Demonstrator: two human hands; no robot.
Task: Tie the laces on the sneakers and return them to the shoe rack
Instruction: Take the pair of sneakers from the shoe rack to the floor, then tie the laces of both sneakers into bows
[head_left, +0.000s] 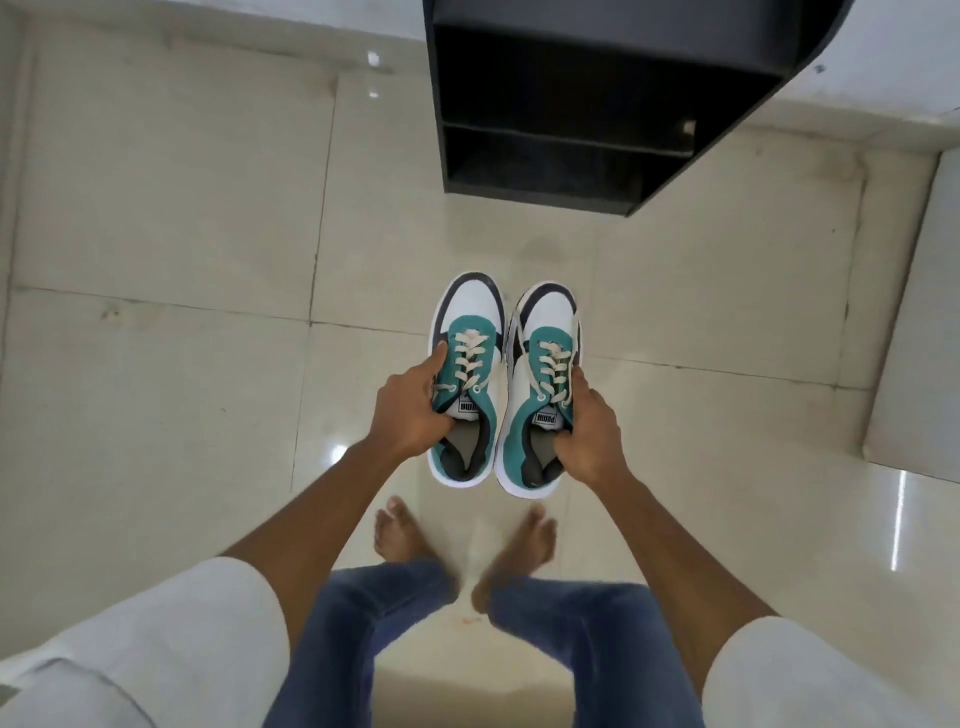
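Two teal, white and navy sneakers with cream laces are held side by side above the tiled floor, toes pointing away from me. My left hand (410, 410) grips the left sneaker (470, 332) at its collar, fingers inside the opening. My right hand (589, 441) holds the right sneaker (543, 338) the same way. The laces run crossed up both tongues; I cannot see a bow on either. The black shoe rack (566, 150) stands ahead, its dark open shelves facing me.
Glossy beige floor tiles (182, 234) spread all around. My bare feet (400, 530) stand below the sneakers. A white wall base runs behind the rack, and a white step or ledge (914, 338) rises at the right.
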